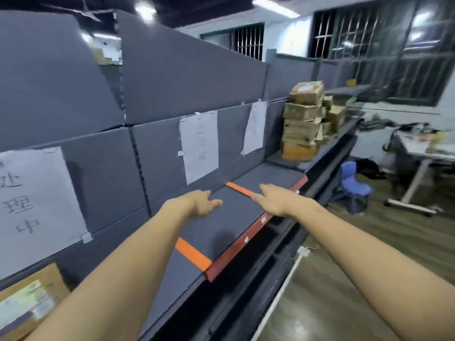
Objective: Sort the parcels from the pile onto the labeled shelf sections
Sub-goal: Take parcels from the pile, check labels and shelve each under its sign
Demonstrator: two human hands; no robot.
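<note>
Cardboard pile [305, 124] stands stacked at the far end of the shelf [221, 232]; one parcel [27, 301] lies in the nearest labelled section. Left hand [199, 204] and right hand [275, 200] reach out, fingers relaxed, holding nothing, so most sorting looks undone

Single view: head-worn, wide-angle. Faces forward and down over both outstretched forearms, angled along the shelf [221, 232] beneath the hands. Left hand [199, 203] and right hand [275, 200] sit mid-frame, near. The parcel pile [305, 124] lies well beyond the right hand.
</note>
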